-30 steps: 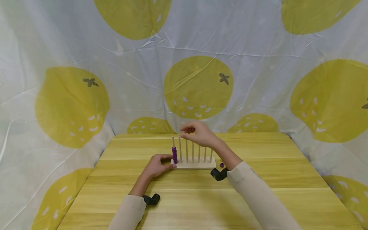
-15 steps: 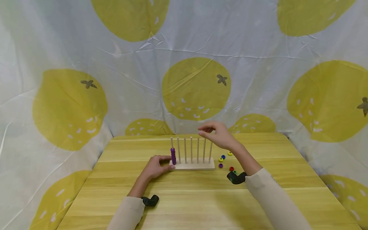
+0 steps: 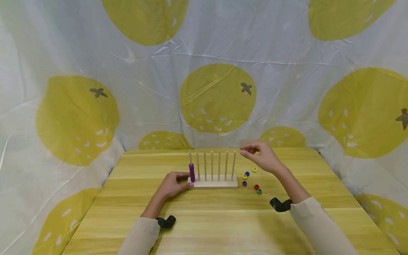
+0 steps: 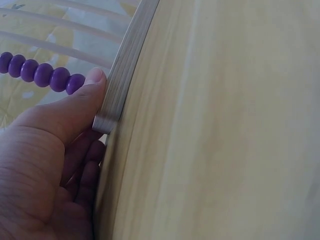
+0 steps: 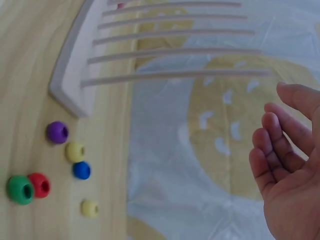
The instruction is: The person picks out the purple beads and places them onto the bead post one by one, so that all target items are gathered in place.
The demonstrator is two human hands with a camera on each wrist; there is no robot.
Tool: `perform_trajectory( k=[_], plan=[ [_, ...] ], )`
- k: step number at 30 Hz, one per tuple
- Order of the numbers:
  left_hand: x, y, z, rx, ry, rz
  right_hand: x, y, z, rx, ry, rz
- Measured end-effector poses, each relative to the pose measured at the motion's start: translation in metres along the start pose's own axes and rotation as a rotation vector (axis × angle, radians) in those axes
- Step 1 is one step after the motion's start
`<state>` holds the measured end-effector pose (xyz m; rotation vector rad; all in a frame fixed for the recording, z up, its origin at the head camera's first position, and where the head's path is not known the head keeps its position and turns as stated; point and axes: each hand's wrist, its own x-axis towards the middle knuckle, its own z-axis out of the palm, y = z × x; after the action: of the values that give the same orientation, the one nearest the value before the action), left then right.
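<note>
A pale wooden peg rack (image 3: 215, 184) stands on the table with several upright rods. Its leftmost rod carries a stack of purple beads (image 3: 192, 173), and bare rod shows above them. My left hand (image 3: 171, 185) holds the rack's left end; in the left wrist view its thumb (image 4: 90, 92) lies against the base near the lowest bead. To the right of the rack, my right hand (image 3: 264, 156) hovers above the table. In the right wrist view its fingers (image 5: 272, 140) are loosely bent, with nothing between them and the thumb.
Loose beads lie right of the rack: purple (image 3: 244, 183), yellow (image 3: 244, 176), blue (image 3: 247, 174), another yellow (image 3: 254, 170), red (image 3: 256, 187) and green (image 3: 259, 191). A lemon-print cloth (image 3: 153, 102) hangs behind the wooden table (image 3: 210, 226).
My right hand has moved right, from above the left rods to beyond the rack's right end, uncovering the loose beads. My left hand stays at the rack's left end.
</note>
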<state>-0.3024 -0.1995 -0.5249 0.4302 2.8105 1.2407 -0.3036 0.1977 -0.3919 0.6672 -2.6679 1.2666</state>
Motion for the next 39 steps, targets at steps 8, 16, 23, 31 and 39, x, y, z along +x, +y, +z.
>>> perform_trajectory(
  k=[8, 16, 23, 31, 39],
  plan=[
    [0.000, 0.002, -0.001, 0.000, 0.002, 0.000, -0.021, 0.043, 0.010, -0.030, -0.018, 0.069],
    [0.000, 0.002, -0.003, -0.020, -0.001, -0.006, -0.037, 0.072, 0.023, 0.005, -0.053, 0.112],
    [-0.002, 0.001, -0.001, -0.017, -0.003, -0.018, -0.048, 0.086, 0.037, 0.030, -0.077, 0.149],
    [-0.004, 0.000, 0.001, -0.018, -0.003, -0.030, -0.056, 0.098, 0.050, 0.047, -0.119, 0.196],
    [-0.002, 0.002, 0.001, -0.018, -0.006, -0.022, -0.055, 0.105, 0.056, 0.050, -0.141, 0.161]
  ],
)
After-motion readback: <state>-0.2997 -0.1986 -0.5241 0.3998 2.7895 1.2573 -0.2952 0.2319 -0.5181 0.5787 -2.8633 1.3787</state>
